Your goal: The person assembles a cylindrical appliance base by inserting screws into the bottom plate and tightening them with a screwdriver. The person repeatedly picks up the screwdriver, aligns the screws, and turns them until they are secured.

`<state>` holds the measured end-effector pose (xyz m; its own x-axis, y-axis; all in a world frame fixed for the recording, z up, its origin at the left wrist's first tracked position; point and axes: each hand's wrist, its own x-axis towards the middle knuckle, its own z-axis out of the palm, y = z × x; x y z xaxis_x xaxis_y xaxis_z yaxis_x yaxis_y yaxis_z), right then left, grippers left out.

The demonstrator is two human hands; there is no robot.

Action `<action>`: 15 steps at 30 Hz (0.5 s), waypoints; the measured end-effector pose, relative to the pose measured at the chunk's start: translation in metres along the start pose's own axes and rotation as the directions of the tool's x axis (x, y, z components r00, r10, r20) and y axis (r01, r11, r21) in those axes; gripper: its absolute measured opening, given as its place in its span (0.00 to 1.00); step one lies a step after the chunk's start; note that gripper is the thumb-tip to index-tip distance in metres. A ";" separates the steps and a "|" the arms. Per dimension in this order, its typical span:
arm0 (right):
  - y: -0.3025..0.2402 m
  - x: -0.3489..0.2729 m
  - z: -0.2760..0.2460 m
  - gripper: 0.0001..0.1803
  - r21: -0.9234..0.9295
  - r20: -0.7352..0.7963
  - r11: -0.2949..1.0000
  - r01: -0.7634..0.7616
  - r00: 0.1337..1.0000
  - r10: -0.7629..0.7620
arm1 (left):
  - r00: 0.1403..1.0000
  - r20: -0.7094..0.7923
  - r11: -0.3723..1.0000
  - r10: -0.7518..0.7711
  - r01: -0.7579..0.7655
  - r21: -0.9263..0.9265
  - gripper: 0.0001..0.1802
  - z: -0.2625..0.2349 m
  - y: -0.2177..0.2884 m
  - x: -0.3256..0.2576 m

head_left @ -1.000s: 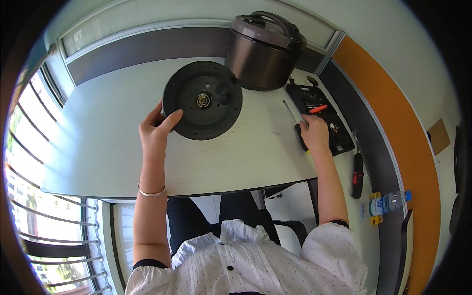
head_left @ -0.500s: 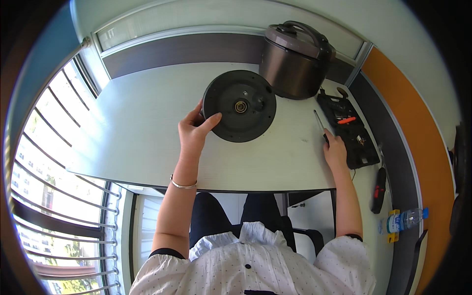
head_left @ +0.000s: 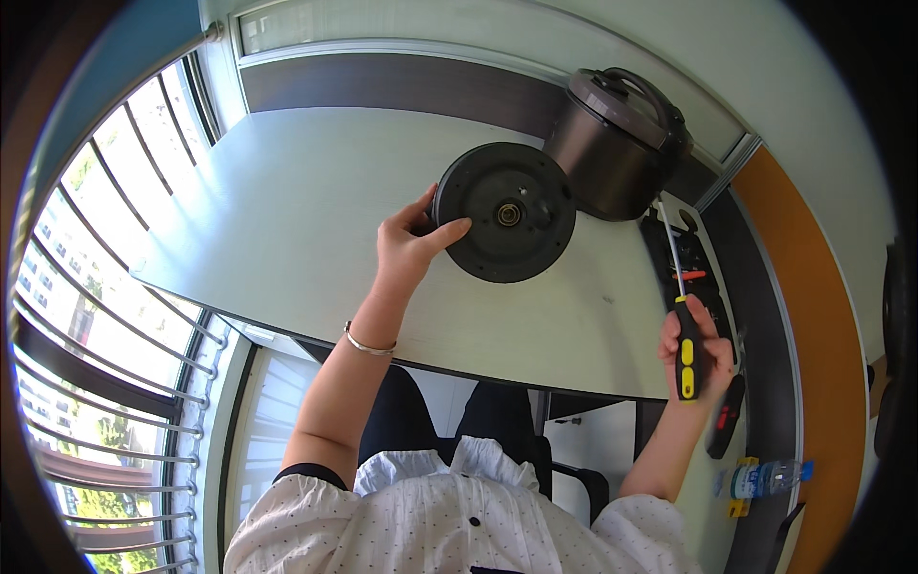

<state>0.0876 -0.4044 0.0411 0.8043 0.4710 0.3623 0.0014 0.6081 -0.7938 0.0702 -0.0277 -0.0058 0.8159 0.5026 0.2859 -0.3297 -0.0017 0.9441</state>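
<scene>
A round dark grey base cover (head_left: 478, 234) of an appliance is tilted up over the table, its face toward me. A coiled brass-coloured spring (head_left: 509, 214) sits in its central hole. My left hand (head_left: 413, 244) grips the disc by its left rim, thumb on the face and fingers behind. My right hand (head_left: 696, 346), at the table's right front edge, is closed on a screwdriver (head_left: 688, 352) with a black and yellow handle. Its long metal shaft points up and away from me, apart from the disc.
A brown pressure cooker (head_left: 612, 143) with its lid on stands at the back right. Beside it lies an open black tool case (head_left: 712, 298) with a red-orange tool (head_left: 688, 275). Farther right are a black-and-red tool (head_left: 727, 418) and a water bottle (head_left: 770, 476). A barred window (head_left: 105, 316) is left.
My right hand has lifted the screwdriver off the table and drawn it nearer me, shaft upward. The left hand still holds the disc. The whole view has turned slightly.
</scene>
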 end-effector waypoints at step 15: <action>0.015 -0.003 0.057 0.51 0.301 0.336 0.951 -0.066 0.941 -0.041 | 0.998 -0.016 0.998 0.065 -0.065 -0.007 0.40 0.000 -0.012 0.005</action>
<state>0.0519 -0.3603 0.0558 0.5570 0.6333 0.5373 -0.2306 0.7394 -0.6325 0.0784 -0.0249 -0.0158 0.7852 0.5149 0.3440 -0.3854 -0.0284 0.9223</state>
